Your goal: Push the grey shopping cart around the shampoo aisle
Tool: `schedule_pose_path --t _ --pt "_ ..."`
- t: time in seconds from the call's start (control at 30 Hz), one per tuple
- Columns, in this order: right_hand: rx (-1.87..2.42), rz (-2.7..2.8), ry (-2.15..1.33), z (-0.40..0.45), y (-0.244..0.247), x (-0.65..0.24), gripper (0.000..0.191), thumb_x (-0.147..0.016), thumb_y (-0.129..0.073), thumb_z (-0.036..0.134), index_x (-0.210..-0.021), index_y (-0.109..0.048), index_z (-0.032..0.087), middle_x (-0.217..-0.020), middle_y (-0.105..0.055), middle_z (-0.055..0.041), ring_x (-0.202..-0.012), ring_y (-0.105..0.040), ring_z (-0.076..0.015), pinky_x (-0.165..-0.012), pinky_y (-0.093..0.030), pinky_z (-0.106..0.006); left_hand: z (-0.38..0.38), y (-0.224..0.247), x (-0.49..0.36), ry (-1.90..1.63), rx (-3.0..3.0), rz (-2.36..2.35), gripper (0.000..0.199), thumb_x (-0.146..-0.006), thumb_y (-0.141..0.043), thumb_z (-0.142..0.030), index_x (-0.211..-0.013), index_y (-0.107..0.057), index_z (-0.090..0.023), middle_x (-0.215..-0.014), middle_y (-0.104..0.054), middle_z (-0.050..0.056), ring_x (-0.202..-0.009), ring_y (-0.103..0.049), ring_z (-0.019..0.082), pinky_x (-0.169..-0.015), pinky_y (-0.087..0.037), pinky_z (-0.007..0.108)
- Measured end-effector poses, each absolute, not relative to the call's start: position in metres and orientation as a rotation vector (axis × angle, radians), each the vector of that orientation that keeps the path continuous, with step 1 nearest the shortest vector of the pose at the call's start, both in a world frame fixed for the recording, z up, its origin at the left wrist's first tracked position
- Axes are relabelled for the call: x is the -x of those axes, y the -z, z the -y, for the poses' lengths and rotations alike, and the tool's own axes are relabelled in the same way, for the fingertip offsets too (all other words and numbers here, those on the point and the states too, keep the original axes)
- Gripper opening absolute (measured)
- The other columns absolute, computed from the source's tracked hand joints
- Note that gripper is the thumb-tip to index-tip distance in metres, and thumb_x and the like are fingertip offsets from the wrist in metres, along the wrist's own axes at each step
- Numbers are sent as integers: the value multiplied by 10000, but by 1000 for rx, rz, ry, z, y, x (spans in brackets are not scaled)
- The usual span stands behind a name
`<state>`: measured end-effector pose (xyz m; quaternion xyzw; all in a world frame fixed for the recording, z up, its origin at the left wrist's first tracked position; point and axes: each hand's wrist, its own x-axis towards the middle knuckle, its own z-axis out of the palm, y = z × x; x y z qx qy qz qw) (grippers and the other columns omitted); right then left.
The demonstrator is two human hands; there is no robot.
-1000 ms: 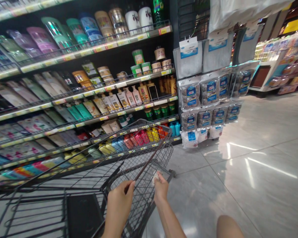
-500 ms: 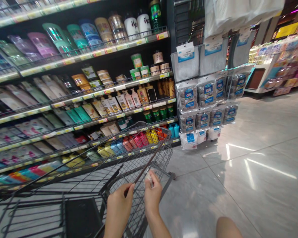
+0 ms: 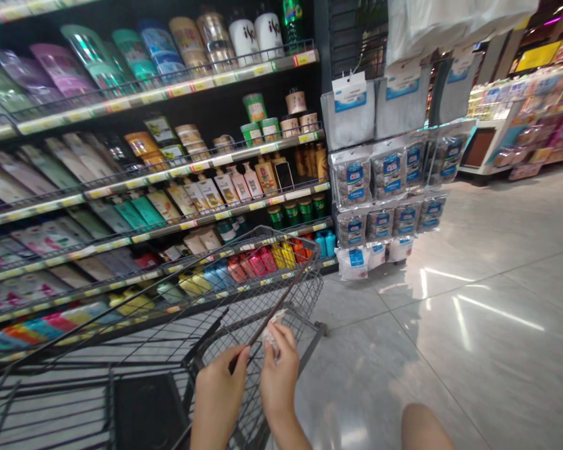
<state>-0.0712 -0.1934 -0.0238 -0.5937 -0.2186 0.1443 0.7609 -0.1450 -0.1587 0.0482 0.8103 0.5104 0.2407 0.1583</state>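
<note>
My left hand [image 3: 220,387] is closed on the side rail of a dark wire shopping cart [image 3: 145,409], thumb and fingers pinched together around it. Just right of it, my right hand [image 3: 280,369] pinches a small crumpled whitish cloth or tissue [image 3: 274,326], which lies against the brown upper rim of the cart. The wire mesh of the cart shows behind both hands. A black flat panel sits in the cart's near left part.
Shelves [image 3: 178,94] of bottles and jars run behind the cart. Packaged grey pads [image 3: 351,181] hang at the shelf's end. Tiled floor [image 3: 450,350] extends right, with a person's knee [image 3: 425,428] at the bottom and a display stand [image 3: 483,147] farther back.
My right hand has shifted slightly left and up the rim toward my left hand, and more of the whitish cloth shows. The whole view has shifted a little.
</note>
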Motion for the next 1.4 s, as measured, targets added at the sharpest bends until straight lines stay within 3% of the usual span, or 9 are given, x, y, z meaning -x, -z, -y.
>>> schedule_pose_path --t 0.37,0.57,0.9,1.07,1.2,1.27,1.4 --pt "1377 559 -209 193 57 40 349 -797 -435 103 -1014 -698 177 -1037 -661 -100 -1000 -609 -197 -913 -465 -329 157 -47 146 -672 -2245 -1443 341 -729 -470 -472 -730 -707 -227 -725 -744 33 -646 -688 210 -624 -507 280" --pt "1351 542 -120 180 50 41 335 -879 -443 225 -1142 -638 160 -1135 -617 -128 -1085 -571 -215 -938 -449 -354 158 -47 144 -689 -2217 -1444 363 -718 -460 -477 -735 -712 -217 -728 -743 45 -647 -686 214 -635 -506 287" --pt "1332 601 -40 166 61 45 355 -890 -377 173 -1132 -636 164 -1086 -601 -129 -1064 -569 -207 -927 -449 -355 156 -43 146 -689 -2259 -1461 351 -728 -456 -468 -735 -708 -225 -719 -743 45 -645 -692 213 -610 -500 282" --pt "1407 515 -119 165 85 40 332 -819 -406 142 -1016 -673 142 -1032 -633 -136 -1011 -597 -223 -910 -456 -357 155 -40 148 -704 -2299 -1479 387 -741 -446 -468 -796 -717 -196 -825 -753 73 -756 -705 232 -693 -516 288" --pt "1451 490 -168 172 106 23 291 -732 -451 130 -870 -707 133 -917 -664 -131 -892 -630 -233 -851 -482 -358 151 -51 148 -426 -2315 -1529 354 -783 -425 -407 -777 -709 -196 -798 -749 55 -777 -701 222 -701 -509 270" --pt "1446 475 -154 176 103 16 310 -734 -449 136 -909 -704 132 -942 -664 -130 -914 -626 -233 -868 -475 -360 150 -59 143 -283 -2384 -1568 351 -813 -413 -381 -803 -708 -191 -823 -747 61 -820 -698 233 -728 -507 281" --pt "1368 494 -150 175 79 18 331 -792 -445 160 -1030 -674 155 -1046 -653 -120 -1013 -601 -220 -927 -447 -357 149 -64 116 -334 -2557 -1545 392 -857 -410 -329 -1080 -649 -113 -1087 -702 126 -1047 -643 247 -912 -473 330"
